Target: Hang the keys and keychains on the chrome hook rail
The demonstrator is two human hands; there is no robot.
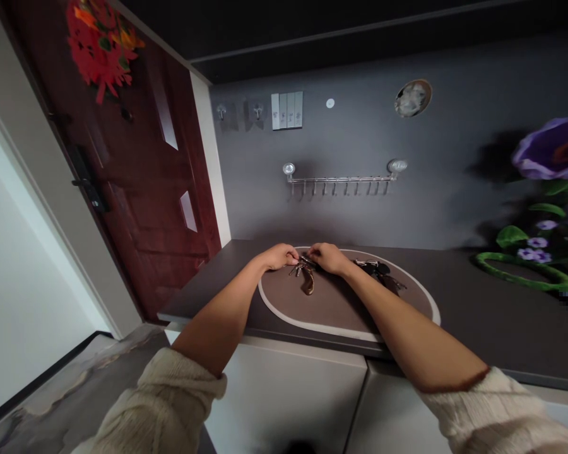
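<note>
A bunch of keys (307,271) with a brown, curved fob hanging from it lies on a brown oval mat (350,309) with a pale border. From the left, my left hand (280,256) pinches at the keys with thumb and finger. My right hand (329,258) has its fingers closed on the upper end of the same bunch, and its fingertips are partly hidden. Farther right on the mat, behind my right forearm, lies a second bunch of keys (381,270) with dark pieces on it.
A clear rail with several hooks (341,181) is fixed to the grey wall above the mat. Two hooks (258,112) and a light panel (287,111) are higher up. Purple flowers (553,151) stand on the dark counter (473,315) at right. A dark red door (142,208) is at left.
</note>
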